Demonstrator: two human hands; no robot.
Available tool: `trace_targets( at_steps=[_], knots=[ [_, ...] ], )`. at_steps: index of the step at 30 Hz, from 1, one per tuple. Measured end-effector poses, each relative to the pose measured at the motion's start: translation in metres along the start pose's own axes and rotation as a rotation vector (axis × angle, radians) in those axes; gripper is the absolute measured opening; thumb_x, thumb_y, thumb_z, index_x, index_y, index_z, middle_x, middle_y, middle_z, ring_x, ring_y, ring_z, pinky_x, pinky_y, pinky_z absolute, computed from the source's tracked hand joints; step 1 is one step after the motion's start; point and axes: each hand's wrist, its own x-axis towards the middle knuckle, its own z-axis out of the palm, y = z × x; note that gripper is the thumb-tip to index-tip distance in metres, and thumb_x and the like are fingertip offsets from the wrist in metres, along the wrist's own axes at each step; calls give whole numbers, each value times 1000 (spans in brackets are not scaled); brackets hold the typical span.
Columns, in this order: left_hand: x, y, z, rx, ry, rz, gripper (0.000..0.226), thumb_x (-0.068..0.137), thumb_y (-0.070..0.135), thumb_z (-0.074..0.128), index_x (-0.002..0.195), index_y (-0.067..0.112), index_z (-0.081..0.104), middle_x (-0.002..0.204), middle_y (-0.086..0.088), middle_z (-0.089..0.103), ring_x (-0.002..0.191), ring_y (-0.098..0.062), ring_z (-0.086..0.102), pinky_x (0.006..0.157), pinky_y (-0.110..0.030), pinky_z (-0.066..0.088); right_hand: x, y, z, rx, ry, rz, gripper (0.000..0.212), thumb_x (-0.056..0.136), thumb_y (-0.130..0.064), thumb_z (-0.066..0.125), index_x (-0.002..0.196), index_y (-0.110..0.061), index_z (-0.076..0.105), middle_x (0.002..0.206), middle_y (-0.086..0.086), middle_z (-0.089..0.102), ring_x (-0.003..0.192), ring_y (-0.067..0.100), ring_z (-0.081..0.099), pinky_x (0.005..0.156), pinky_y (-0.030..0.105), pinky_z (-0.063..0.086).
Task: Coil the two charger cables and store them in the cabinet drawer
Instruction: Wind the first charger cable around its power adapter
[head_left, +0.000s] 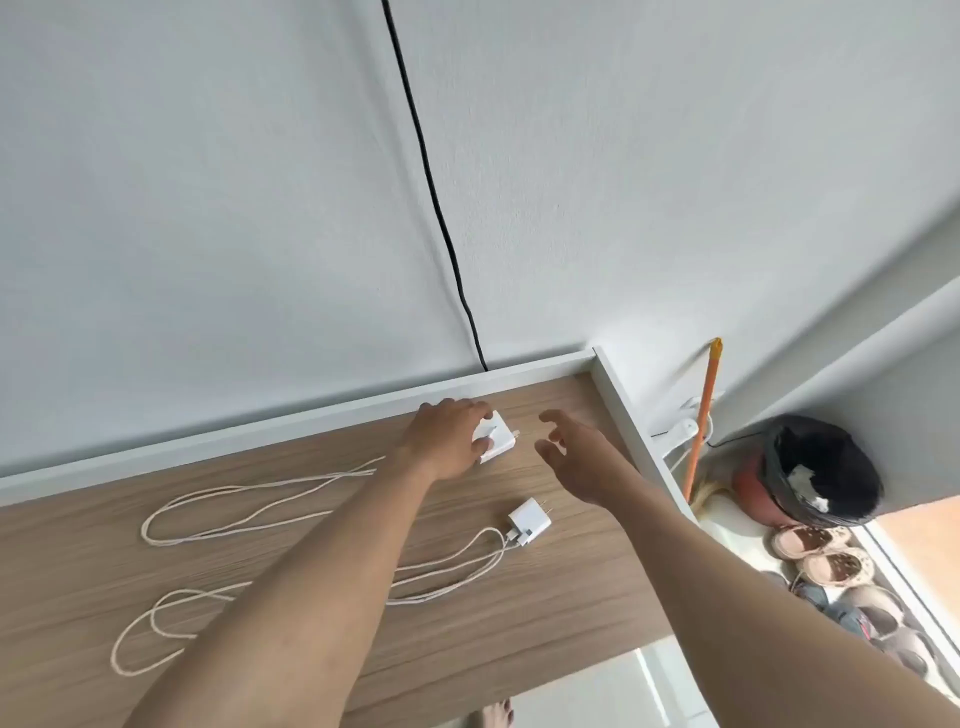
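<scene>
Two white charger cables lie uncoiled on the wooden cabinet top (545, 613). The far cable (249, 499) loops to the left and ends at a white charger plug (497, 435) near the back rim. My left hand (447, 441) grips that plug with fingers around it. The near cable (447, 566) runs in loose loops to a second white plug (530, 519), which lies untouched in the middle right. My right hand (571, 457) hovers open just right of the first plug, fingers spread, touching nothing. My left forearm covers part of both cables. No drawer is in view.
A white raised rim (311, 415) borders the cabinet top at the back and right. A black cord (431, 192) runs down the wall behind. Right of the cabinet stand a broom with orange handle (701, 426), a lined bin (821, 467) and several shoes (831, 566).
</scene>
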Motion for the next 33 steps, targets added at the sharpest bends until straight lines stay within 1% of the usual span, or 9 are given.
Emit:
trace_targets(
  at_steps=[4, 10, 15, 20, 22, 25, 28, 31, 33],
  knots=[
    [15, 10, 9, 84, -17, -18, 49, 94, 42, 52, 137, 20, 43, 140, 0, 49, 128, -25, 43, 101, -44, 36, 7, 8, 0, -8, -32, 19, 41, 98, -34, 48, 137, -25, 40, 129, 4, 56, 117, 19, 54, 97, 35, 45],
    [37, 19, 22, 173, 18, -31, 54, 88, 47, 58, 133, 19, 46, 134, 1, 53, 123, -25, 46, 96, -43, 38, 11, 19, 1, 14, -31, 18, 41, 97, -34, 49, 136, -23, 42, 128, 4, 57, 115, 18, 55, 96, 34, 45],
    [47, 19, 36, 182, 39, -82, 65, 81, 51, 65, 134, 19, 46, 131, 0, 54, 121, -25, 49, 94, -42, 40, 13, 32, 1, 7, -41, 26, 41, 98, -35, 47, 137, -23, 42, 130, 4, 56, 115, 19, 55, 94, 31, 44],
    [56, 14, 50, 175, 13, -152, 72, 74, 56, 70, 130, 18, 45, 128, -3, 53, 119, -25, 51, 95, -40, 40, 16, 47, 0, -3, -49, 32, 40, 98, -36, 47, 136, -24, 42, 128, 3, 57, 117, 19, 54, 96, 34, 46],
    [62, 14, 55, 179, 7, -160, 72, 75, 54, 70, 130, 16, 44, 130, -4, 53, 120, -26, 51, 97, -40, 40, 18, 53, -3, -11, -40, 40, 40, 98, -36, 47, 135, -25, 42, 127, 3, 57, 117, 19, 54, 97, 34, 45],
    [66, 16, 56, 191, 18, -168, 65, 78, 49, 68, 128, 13, 46, 130, -6, 52, 119, -27, 51, 96, -39, 39, 17, 57, -9, -12, -23, 52, 39, 97, -36, 47, 135, -25, 43, 127, 2, 58, 116, 18, 54, 95, 31, 45],
    [63, 15, 55, 128, 52, -152, 61, 78, 48, 67, 126, 13, 51, 125, -5, 52, 115, -26, 52, 93, -37, 40, 14, 57, -14, -3, -6, 62, 40, 97, -36, 47, 135, -25, 43, 127, 0, 57, 115, 18, 55, 93, 30, 44],
    [53, 11, 46, -66, 89, -151, 63, 74, 46, 70, 126, 15, 52, 120, -2, 53, 111, -24, 55, 89, -38, 47, 11, 50, -18, 3, 8, 54, 39, 97, -37, 47, 134, -24, 43, 127, 1, 57, 114, 18, 55, 93, 31, 45],
    [44, 11, 32, -193, 137, -186, 65, 72, 44, 72, 128, 17, 52, 121, 1, 53, 110, -24, 56, 90, -39, 47, 7, 37, -18, 15, 16, 37, 39, 98, -37, 46, 135, -25, 42, 128, 2, 57, 116, 18, 54, 96, 34, 45]
  ],
)
